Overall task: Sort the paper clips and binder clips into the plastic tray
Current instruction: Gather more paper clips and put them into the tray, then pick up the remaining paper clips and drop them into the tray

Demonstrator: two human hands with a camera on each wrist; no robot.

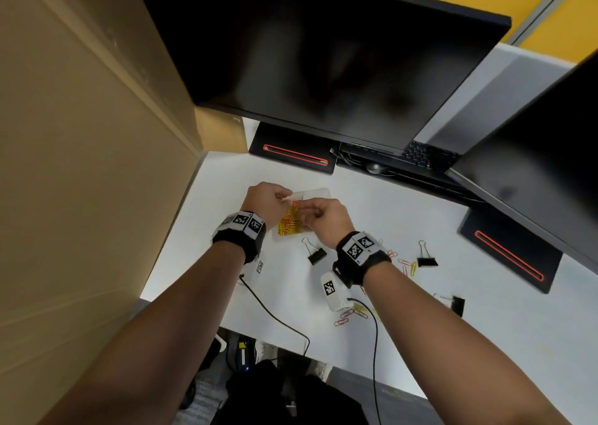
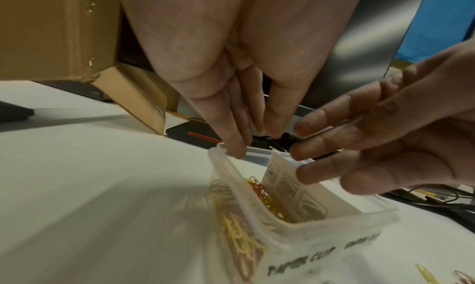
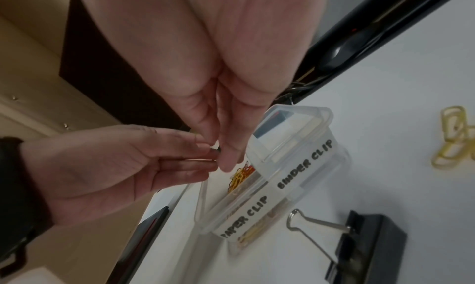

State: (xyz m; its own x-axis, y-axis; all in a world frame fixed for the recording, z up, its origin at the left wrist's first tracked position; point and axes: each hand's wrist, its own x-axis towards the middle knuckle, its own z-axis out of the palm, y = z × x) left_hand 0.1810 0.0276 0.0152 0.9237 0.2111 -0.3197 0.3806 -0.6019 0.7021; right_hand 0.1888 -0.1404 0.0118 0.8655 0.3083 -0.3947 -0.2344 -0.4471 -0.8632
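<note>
A clear plastic tray (image 1: 313,193) sits on the white desk, labelled PAPER CLIP and BINDER CLIP (image 3: 303,164), with a card divider (image 2: 295,189) between its compartments. Yellow and red paper clips (image 2: 259,191) lie in the paper clip side. My left hand (image 1: 275,198) reaches down with straight fingers, one fingertip (image 2: 236,152) touching the tray's far rim. My right hand (image 1: 318,214) comes from the right, and its fingertips (image 2: 306,156) rest at the divider's top edge. No clip shows in either hand. A black binder clip (image 3: 365,239) lies beside the tray.
More binder clips (image 1: 426,258) and loose paper clips (image 1: 351,316) are scattered on the desk (image 1: 404,217) to the right and near its front edge. A dark monitor (image 1: 323,55) and its stand base (image 1: 293,154) are behind the tray; a cardboard box (image 1: 81,149) walls the left.
</note>
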